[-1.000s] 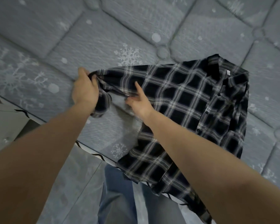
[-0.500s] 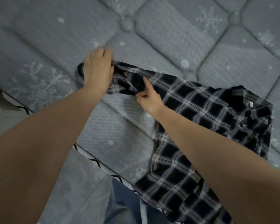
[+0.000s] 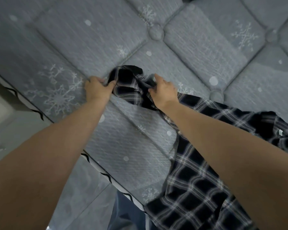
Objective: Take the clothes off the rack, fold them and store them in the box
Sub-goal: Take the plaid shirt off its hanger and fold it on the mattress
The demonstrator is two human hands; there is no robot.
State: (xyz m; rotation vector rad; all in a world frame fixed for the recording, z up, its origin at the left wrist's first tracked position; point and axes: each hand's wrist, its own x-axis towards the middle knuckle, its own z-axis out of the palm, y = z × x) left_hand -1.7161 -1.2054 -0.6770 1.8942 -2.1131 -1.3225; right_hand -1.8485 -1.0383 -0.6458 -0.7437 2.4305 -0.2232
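Your left hand (image 3: 97, 89) pinched the cuff end of a black-and-white plaid shirt (image 3: 194, 185), while your right hand (image 3: 164, 92) gripped the bunched sleeve beside it. The shirt lay spread across a grey quilted mattress (image 3: 198, 52) with snowflake print.

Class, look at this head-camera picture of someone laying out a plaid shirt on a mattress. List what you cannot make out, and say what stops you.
- Plaid shirt, head view: its hem and far side are cut off by the bottom and right edges; the right forearm covers part of it.
- Sleeve end: bunched between the left hand and right hand, so the cuff is unreadable.
- Mattress: motion blur smears its pattern.
- Rack and box: outside the frame.
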